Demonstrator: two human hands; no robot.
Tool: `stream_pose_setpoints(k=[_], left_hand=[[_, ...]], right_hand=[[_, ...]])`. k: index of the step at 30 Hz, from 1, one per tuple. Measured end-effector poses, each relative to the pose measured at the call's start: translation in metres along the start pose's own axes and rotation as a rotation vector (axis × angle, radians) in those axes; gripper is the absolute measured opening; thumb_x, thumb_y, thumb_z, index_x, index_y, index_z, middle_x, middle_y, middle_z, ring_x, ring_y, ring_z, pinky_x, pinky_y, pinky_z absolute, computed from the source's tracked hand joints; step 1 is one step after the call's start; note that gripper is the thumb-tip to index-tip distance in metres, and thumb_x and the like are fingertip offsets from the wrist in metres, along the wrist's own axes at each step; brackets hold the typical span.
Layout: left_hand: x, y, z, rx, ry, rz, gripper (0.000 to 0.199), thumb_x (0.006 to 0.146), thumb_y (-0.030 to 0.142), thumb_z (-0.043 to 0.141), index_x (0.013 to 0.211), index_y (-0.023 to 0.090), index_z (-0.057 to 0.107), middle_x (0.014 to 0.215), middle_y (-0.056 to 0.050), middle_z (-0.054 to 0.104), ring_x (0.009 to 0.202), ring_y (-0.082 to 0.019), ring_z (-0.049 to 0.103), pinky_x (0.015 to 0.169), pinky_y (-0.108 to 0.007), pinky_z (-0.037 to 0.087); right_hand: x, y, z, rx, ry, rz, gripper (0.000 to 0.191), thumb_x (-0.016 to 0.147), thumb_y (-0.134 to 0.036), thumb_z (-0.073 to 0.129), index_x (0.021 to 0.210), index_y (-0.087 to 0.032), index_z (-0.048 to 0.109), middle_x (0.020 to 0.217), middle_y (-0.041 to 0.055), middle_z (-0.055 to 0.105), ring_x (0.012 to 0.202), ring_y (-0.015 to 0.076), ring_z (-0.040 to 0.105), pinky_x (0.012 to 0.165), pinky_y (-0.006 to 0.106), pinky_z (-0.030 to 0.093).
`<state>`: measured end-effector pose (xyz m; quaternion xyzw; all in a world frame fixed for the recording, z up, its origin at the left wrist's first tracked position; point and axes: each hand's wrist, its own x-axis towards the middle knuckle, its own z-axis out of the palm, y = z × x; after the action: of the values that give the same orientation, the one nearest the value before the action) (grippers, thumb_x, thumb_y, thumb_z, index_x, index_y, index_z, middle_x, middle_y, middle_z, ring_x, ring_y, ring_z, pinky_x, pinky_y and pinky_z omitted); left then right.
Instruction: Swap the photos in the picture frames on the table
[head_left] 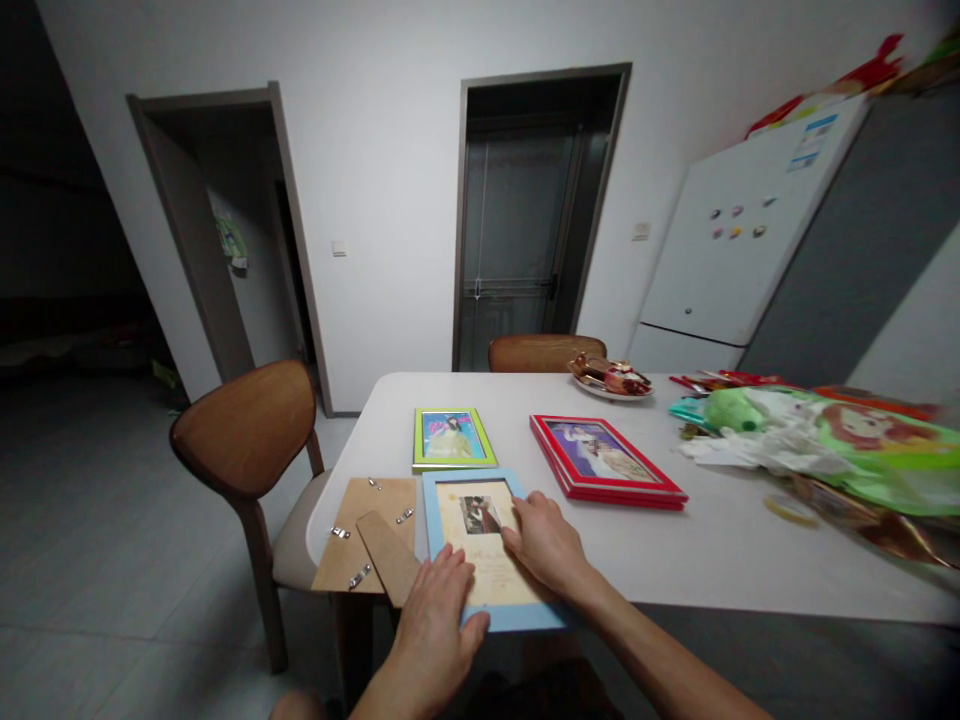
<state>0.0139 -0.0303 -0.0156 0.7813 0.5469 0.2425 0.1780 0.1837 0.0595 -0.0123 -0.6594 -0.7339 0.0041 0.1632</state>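
A light-blue picture frame (pixel 433 520) lies face up at the near table edge. Inside it is a cream sheet (pixel 487 575) with a small photo (pixel 478 515) and faint writing. My left hand (pixel 439 620) rests on the frame's lower left side, fingers stretched out and thumb apart. From the right, my right hand (pixel 547 548) lies over the frame's right side, thumb and fingers touching the sheet and border. To the left is a brown backing board (pixel 341 560) with metal clips and a stand strip (pixel 386 550), partly behind my left hand.
Farther back on the white table (pixel 510 400) lie a green picture frame (pixel 454 465) and stacked red frames (pixel 622 490). A plate of small items (pixel 611 380) stands at the far edge. Plastic packaging (pixel 862 450) crowds the right side. A wooden chair (pixel 244 430) stands left.
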Motion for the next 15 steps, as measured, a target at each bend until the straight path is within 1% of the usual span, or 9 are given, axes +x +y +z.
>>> stream_pose_setpoints(k=[2, 4, 6, 8, 10, 12, 13, 15], left_hand=[[-0.006, -0.012, -0.009, -0.022, 0.047, 0.011, 0.049, 0.069, 0.021, 0.049, 0.117, 0.014, 0.045, 0.129, -0.011, 0.038, 0.121, -0.023, 0.03, 0.101, -0.042, 0.024], [-0.014, -0.032, -0.023, -0.008, 0.107, -0.025, 0.053, 0.067, 0.021, 0.05, 0.12, 0.016, 0.041, 0.132, -0.01, 0.035, 0.122, -0.022, 0.028, 0.101, -0.042, 0.023], [-0.021, -0.059, -0.039, 0.056, 0.152, -0.104, 0.058, 0.064, 0.021, 0.052, 0.121, 0.016, 0.04, 0.133, -0.01, 0.033, 0.123, -0.023, 0.026, 0.101, -0.043, 0.022], [-0.026, -0.086, -0.05, 0.157, 0.189, -0.225, 0.062, 0.059, 0.02, 0.056, 0.119, 0.013, 0.041, 0.132, -0.012, 0.035, 0.123, -0.026, 0.026, 0.1, -0.044, 0.023], [-0.029, -0.108, -0.054, 0.208, 0.228, -0.289, 0.059, 0.057, 0.018, 0.056, 0.115, 0.013, 0.045, 0.128, -0.012, 0.041, 0.12, -0.026, 0.032, 0.099, -0.042, 0.027], [-0.03, -0.122, -0.052, 0.222, 0.282, -0.267, 0.051, 0.059, 0.017, 0.052, 0.11, 0.013, 0.048, 0.122, -0.011, 0.047, 0.115, -0.024, 0.039, 0.096, -0.04, 0.032], [-0.03, -0.126, -0.051, 0.221, 0.312, -0.242, 0.047, 0.061, 0.016, 0.051, 0.108, 0.014, 0.049, 0.119, -0.011, 0.05, 0.113, -0.023, 0.042, 0.095, -0.039, 0.034], [-0.029, -0.128, -0.048, 0.214, 0.373, -0.203, 0.043, 0.062, 0.016, 0.051, 0.105, 0.016, 0.051, 0.114, -0.009, 0.054, 0.108, -0.022, 0.048, 0.092, -0.039, 0.037]], right_hand=[[-0.001, -0.003, -0.001, -0.003, 0.031, -0.042, 0.028, 0.07, -0.029, 0.047, 0.093, -0.016, 0.058, 0.093, 0.0114, 0.053, 0.089, 0.023, 0.047, 0.071, 0.03, 0.035], [-0.001, -0.013, -0.004, 0.062, 0.033, -0.106, 0.029, 0.072, -0.028, 0.046, 0.096, -0.018, 0.058, 0.095, 0.01, 0.053, 0.089, 0.0212, 0.047, 0.074, 0.03, 0.034], [-0.003, -0.031, -0.007, 0.164, 0.006, -0.209, 0.03, 0.074, -0.029, 0.045, 0.099, -0.019, 0.057, 0.097, 0.0091, 0.054, 0.09, 0.0197, 0.046, 0.077, 0.029, 0.033], [-0.009, -0.057, -0.009, 0.24, -0.044, -0.325, 0.032, 0.075, -0.032, 0.045, 0.102, -0.019, 0.056, 0.097, 0.0086, 0.056, 0.092, 0.0196, 0.046, 0.08, 0.03, 0.031], [-0.016, -0.084, -0.005, 0.256, -0.093, -0.432, 0.035, 0.073, -0.038, 0.046, 0.103, -0.021, 0.055, 0.094, 0.0079, 0.057, 0.091, 0.0213, 0.046, 0.08, 0.034, 0.03], [-0.023, -0.109, 0.004, 0.238, -0.123, -0.508, 0.041, 0.068, -0.046, 0.051, 0.1, -0.021, 0.056, 0.091, 0.008, 0.057, 0.09, 0.024, 0.045, 0.079, 0.038, 0.03], [-0.025, -0.118, 0.009, 0.23, -0.128, -0.531, 0.044, 0.064, -0.047, 0.054, 0.099, -0.021, 0.055, 0.091, 0.008, 0.056, 0.09, 0.025, 0.045, 0.079, 0.039, 0.03], [-0.028, -0.13, 0.016, 0.244, -0.127, -0.53, 0.047, 0.058, -0.041, 0.06, 0.1, -0.022, 0.054, 0.093, 0.0078, 0.054, 0.089, 0.0253, 0.044, 0.078, 0.039, 0.03]])
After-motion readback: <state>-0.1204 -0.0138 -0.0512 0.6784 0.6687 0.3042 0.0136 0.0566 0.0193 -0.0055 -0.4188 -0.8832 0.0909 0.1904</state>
